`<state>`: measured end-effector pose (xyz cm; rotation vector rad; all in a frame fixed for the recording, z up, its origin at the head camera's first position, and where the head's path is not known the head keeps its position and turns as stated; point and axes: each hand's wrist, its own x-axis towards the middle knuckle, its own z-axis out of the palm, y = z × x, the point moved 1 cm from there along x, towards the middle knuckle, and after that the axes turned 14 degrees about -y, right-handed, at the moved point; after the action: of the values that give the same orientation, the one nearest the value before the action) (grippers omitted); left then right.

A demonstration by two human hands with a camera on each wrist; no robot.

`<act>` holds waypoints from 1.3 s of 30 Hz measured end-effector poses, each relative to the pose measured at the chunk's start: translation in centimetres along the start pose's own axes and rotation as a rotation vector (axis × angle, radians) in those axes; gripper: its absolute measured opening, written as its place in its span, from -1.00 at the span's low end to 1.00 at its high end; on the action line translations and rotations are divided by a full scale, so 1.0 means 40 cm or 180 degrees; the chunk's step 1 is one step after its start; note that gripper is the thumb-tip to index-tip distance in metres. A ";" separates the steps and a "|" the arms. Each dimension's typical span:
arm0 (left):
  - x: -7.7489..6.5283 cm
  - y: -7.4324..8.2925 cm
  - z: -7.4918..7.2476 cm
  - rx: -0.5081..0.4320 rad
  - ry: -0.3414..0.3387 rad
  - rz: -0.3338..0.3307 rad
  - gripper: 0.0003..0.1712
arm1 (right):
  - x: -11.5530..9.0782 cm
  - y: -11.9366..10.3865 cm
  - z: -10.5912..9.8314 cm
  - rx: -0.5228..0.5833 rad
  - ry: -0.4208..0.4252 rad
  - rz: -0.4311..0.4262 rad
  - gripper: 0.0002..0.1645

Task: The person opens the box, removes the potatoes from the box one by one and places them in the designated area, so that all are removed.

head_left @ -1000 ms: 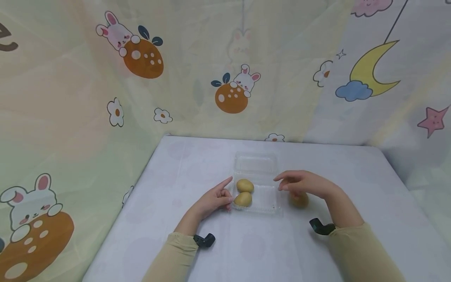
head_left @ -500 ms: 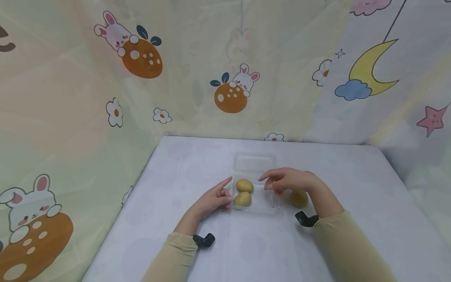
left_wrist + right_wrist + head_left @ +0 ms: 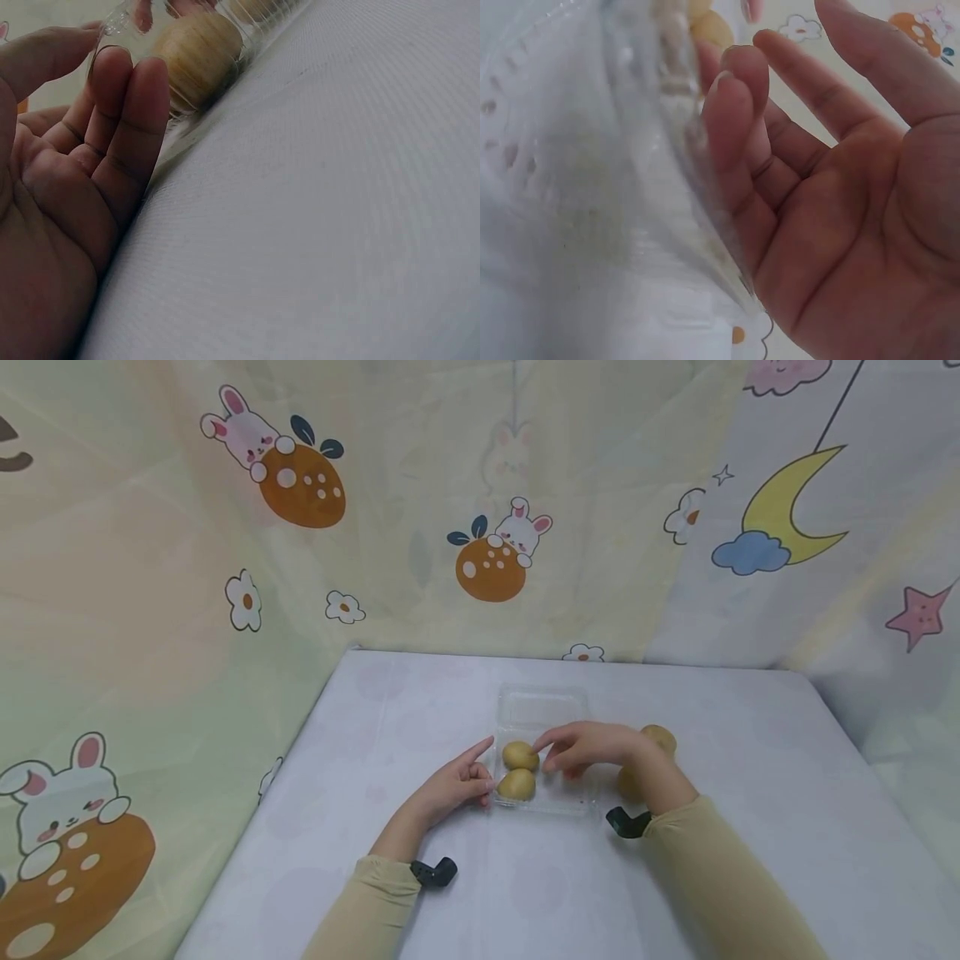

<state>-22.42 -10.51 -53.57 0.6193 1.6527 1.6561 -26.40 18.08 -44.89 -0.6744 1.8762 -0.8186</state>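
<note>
A clear plastic clamshell container [image 3: 557, 793] lies on the table, its lid [image 3: 542, 706] folded back to the far side. Two yellow potatoes sit along its left side, an upper potato [image 3: 520, 755] and a lower potato [image 3: 517, 785]. My left hand [image 3: 450, 789] pinches the container's left edge near the front corner, index finger extended along the side. In the left wrist view a potato [image 3: 199, 60] shows behind the clear wall. My right hand [image 3: 588, 747] hovers over the container's right half, holding nothing, its index fingertip right by the upper potato. The right wrist view shows its bare palm [image 3: 847, 202].
Right of the container lie two more potatoes, a farther potato [image 3: 660, 739] and a nearer potato [image 3: 629, 785], both partly hidden by my right hand and wrist. A white cloth [image 3: 525, 893] covers the table. Printed fabric [image 3: 405, 510] hangs behind it.
My right hand has moved left from beside the container to over it, up to the upper potato. The farther potato on the right has come into view. My left hand stays put.
</note>
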 end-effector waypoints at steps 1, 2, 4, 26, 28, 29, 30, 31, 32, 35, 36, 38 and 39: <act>-0.001 0.000 0.000 -0.0005 0.0003 -0.0008 -0.05 | 0.004 -0.002 0.001 0.0009 -0.0026 0.0025 -0.53; -0.001 0.001 0.000 0.0003 0.0004 0.0001 -0.05 | 0.008 -0.004 0.002 0.0017 -0.0040 0.0053 -0.52; -0.002 0.001 0.001 0.0010 0.0017 -0.0018 -0.04 | 0.017 -0.007 0.005 0.0034 -0.0078 0.0087 -0.52; 0.000 0.000 0.001 0.0018 0.0060 -0.0084 -0.06 | 0.073 -0.003 0.024 0.0111 -0.0525 0.0147 -0.46; -0.001 0.000 0.002 0.0015 0.0075 -0.0095 -0.05 | 0.075 -0.006 0.024 0.0084 -0.0583 0.0166 -0.43; -0.001 0.000 0.001 0.0012 0.0079 -0.0098 -0.05 | 0.076 -0.008 0.024 0.0069 -0.0612 0.0180 -0.41; -0.002 0.000 0.001 0.0006 0.0081 -0.0103 -0.05 | 0.077 -0.010 0.024 0.0059 -0.0640 0.0192 -0.40; -0.002 0.000 0.002 0.0002 0.0081 -0.0107 -0.05 | 0.077 -0.011 0.024 0.0052 -0.0673 0.0203 -0.39; -0.002 0.001 0.002 -0.0002 0.0076 -0.0104 -0.05 | 0.078 -0.012 0.023 0.0053 -0.0694 0.0213 -0.39; -0.003 0.003 0.003 -0.0016 0.0060 -0.0100 -0.06 | 0.078 -0.014 0.019 0.0012 -0.0741 0.0249 -0.43; -0.003 0.003 0.003 -0.0015 0.0058 -0.0098 -0.06 | 0.077 -0.015 0.018 -0.0002 -0.0749 0.0264 -0.45; -0.003 0.003 0.003 -0.0014 0.0054 -0.0095 -0.06 | 0.076 -0.020 0.014 -0.0038 -0.0757 0.0296 -0.48; -0.003 0.003 0.003 -0.0010 0.0053 -0.0094 -0.06 | 0.076 -0.023 0.013 -0.0068 -0.0765 0.0312 -0.48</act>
<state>-22.28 -10.52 -53.43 0.5782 1.6630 1.6467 -27.05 15.13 -45.99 -0.6581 1.6882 -0.6264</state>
